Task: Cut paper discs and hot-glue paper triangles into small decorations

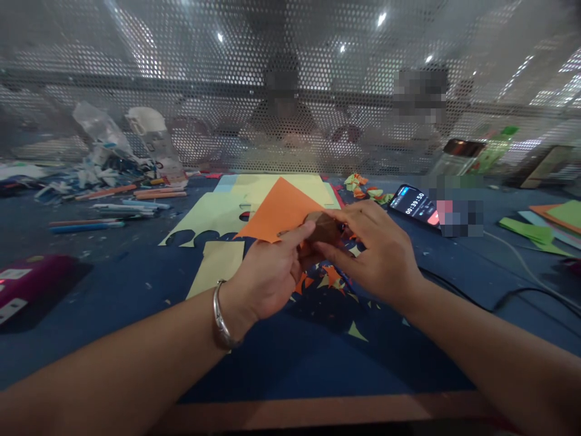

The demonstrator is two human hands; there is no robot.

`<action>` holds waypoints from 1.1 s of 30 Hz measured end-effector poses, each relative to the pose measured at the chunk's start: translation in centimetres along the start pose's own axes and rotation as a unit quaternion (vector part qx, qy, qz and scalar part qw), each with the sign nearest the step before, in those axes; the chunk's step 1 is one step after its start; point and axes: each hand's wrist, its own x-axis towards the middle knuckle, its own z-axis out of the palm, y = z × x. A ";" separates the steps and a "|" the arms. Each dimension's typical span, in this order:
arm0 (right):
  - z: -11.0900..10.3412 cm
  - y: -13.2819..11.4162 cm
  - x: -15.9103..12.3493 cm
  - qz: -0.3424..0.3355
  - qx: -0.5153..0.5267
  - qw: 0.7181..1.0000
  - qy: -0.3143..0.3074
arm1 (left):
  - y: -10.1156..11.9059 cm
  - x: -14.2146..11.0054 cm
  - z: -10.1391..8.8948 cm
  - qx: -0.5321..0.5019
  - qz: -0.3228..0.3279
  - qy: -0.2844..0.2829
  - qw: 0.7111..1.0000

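Observation:
An orange sheet of paper [280, 209] is held up in the middle of the head view, one corner pointing away from me. My left hand [275, 269] grips its near edge, thumb stretched over a dark brown rounded piece [323, 229] that lies against the paper. My right hand [374, 245] closes around the right side of that brown piece, thumb below and fingers above. Whether a small tool sits among the right fingers is hidden. Beneath both hands lie orange and pale yellow paper scraps [333, 277].
Behind the hands lie pale green paper with round cut-outs [204, 215] and yellow sheets [302, 191]. Pens [131, 206] and a bottle [157, 142] are left. A phone [414, 203], a jar [456, 158] and cables [472, 297] are right. A perforated metal panel [218, 91] stands behind.

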 end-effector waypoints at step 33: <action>-1.6 0.4 0.4 0.060 0.094 0.994 0.019 | -0.3 0.4 -0.8 0.049 0.042 0.015 0.998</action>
